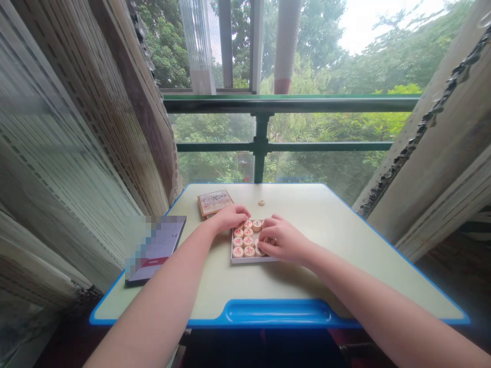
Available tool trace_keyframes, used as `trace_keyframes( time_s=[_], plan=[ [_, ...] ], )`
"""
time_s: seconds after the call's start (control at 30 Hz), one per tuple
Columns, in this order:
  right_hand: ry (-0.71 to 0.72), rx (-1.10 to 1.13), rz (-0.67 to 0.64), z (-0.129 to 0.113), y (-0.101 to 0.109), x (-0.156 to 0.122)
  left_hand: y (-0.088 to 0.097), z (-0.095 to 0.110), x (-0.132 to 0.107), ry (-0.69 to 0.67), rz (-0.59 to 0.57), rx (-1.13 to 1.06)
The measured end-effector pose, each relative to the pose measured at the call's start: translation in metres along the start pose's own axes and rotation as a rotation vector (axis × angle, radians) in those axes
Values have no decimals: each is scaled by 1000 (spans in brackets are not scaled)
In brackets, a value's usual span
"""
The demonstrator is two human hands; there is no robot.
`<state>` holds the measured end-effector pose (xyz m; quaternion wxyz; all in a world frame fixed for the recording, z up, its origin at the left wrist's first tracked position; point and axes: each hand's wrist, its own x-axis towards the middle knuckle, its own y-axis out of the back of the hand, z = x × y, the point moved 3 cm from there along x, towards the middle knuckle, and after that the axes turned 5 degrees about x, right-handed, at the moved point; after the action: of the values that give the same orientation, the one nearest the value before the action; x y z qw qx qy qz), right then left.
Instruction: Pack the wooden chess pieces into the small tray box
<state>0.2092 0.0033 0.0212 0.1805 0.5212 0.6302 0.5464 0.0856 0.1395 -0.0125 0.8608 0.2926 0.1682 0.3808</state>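
A shallow white box (pixel 253 259) lies on the table, with rows of round wooden Chinese chess pieces inside. Red characters mark the left columns, such as on this red chess piece (pixel 249 252); a dark-marked chess piece (pixel 257 225) sits in the top row. My left hand (pixel 231 216) bends its fingers over the box's far left corner, gripping there. Over the box's right side is my right hand (pixel 283 238), fingers curled around a dark-marked chess piece (pixel 270 240). That hand hides the box's right part. One loose chess piece (pixel 261 202) lies beyond the box.
A printed box lid (pixel 215 200) rests behind my left hand. To the left lies a partly blurred book or folder (pixel 163 250). The pale table (pixel 368 286) has a blue edge and a blue front groove (pixel 278 311). Curtains and a green railing (pixel 307 104) stand around it.
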Motion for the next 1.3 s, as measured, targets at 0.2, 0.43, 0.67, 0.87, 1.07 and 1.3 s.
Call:
trace_keyframes(
  time_s=[0.2,0.43,0.67,0.87,1.07,1.3],
  plan=[
    [0,16,-7,-2,1,0,0,-2,1,6,-19,-18],
    [-8,38,-31,-2,2,0,0,-1,0,12,-22,-14],
    [16,34,-19,-3,2,0,0,-2,0,5,-16,-13],
    [-53,5,193,9,11,-2,1,1,-2,3,1,-11],
    [-311,-30,375,49,22,8,-1,1,-3,-21,28,-41],
    [-238,-99,225,92,10,42,-4,-4,3,14,100,-124]
  ],
)
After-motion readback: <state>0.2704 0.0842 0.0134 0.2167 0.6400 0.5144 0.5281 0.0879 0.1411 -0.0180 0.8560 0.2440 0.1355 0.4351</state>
